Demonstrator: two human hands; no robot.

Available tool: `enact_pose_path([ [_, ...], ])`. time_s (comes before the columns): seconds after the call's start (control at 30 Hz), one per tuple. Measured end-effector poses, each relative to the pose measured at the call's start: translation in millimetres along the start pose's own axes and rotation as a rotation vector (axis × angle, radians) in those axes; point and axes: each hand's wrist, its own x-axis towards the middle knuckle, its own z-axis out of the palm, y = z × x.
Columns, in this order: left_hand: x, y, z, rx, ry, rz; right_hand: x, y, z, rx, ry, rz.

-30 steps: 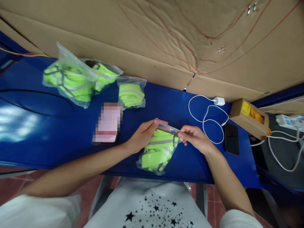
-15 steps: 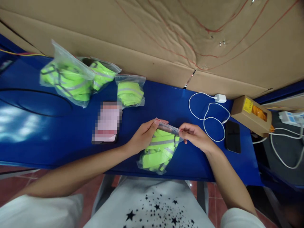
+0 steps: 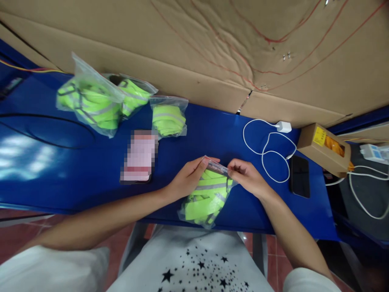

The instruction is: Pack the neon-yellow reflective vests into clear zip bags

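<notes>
A clear zip-lock bag (image 3: 206, 198) with a folded neon-yellow reflective strap item inside hangs at the front edge of the blue table. My left hand (image 3: 190, 177) pinches the bag's top left corner between thumb and fingers. At the other end of the red-lined zip strip, my right hand (image 3: 245, 175) pinches the bag's top edge, its fingers curled. The top edge is stretched between both hands. Whether the zip is fully closed I cannot tell.
Behind stand more bagged neon items: a big bag (image 3: 91, 101), another (image 3: 135, 95) and a small one (image 3: 169, 117). Around them are a lit phone (image 3: 140, 156), a white charging cable (image 3: 263, 153), a dark phone (image 3: 300, 176), a cardboard box (image 3: 322, 148) and a black cable (image 3: 45, 117).
My right hand has moved slightly left along the bag's top edge, closer to my left hand. The bag sits slightly lower and further right in view.
</notes>
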Motion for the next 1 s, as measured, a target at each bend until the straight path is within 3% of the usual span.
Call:
enact_pose_path([
  [0.23,0.0,-3.0,1.4,-0.026,0.022,-0.024,-4.1,-0.3,-2.6,-0.093,0.000,-0.015],
  [0.43,-2.1,-10.1,3.3,0.126,0.045,0.015,-2.3,-2.7,3.6,-0.097,0.030,-0.067],
  [0.63,-2.8,-10.2,4.2,0.131,-0.064,0.070,-1.9,0.1,7.0,-0.110,0.044,-0.051],
  [1.0,0.9,-13.3,1.4,0.169,0.002,0.115,-4.7,3.5,12.6,-0.182,0.050,-0.138],
])
